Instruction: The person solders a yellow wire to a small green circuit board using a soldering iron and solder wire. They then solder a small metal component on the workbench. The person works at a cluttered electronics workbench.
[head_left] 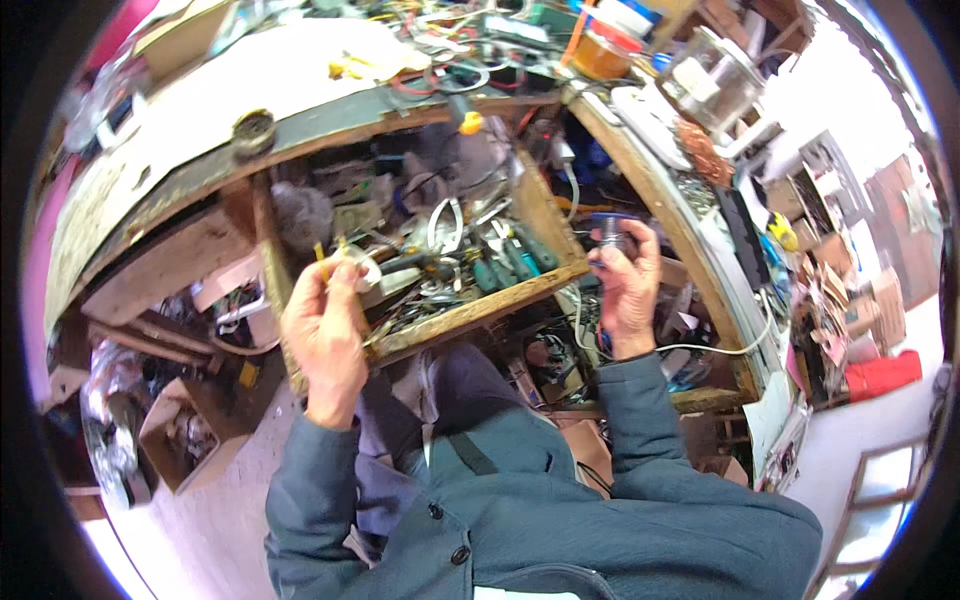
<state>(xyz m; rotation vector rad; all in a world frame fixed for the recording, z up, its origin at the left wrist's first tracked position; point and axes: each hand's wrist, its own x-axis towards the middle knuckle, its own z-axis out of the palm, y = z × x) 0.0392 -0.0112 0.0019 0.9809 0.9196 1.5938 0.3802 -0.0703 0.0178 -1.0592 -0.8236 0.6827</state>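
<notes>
My left hand [330,320] is closed in a pinch over the left side of an open wooden drawer [480,310]. A thin yellow piece [320,252] sticks up at its fingertips; blur hides what kind of thing it is. On the right, my right hand [632,285] is wrapped round a small dark cylindrical object [612,235] with a blue rim on top. Between the hands, the drawer holds a jumble of hand tools, among them pliers with white handles [446,222] and several teal-handled tools [535,250].
A worn workbench [190,150] spans the far side, with a round tin [254,130] near its edge. Cables and a jar with a red lid [605,50] crowd the back. A white cable [700,350] runs at right. A cardboard box [180,435] stands on the floor at left.
</notes>
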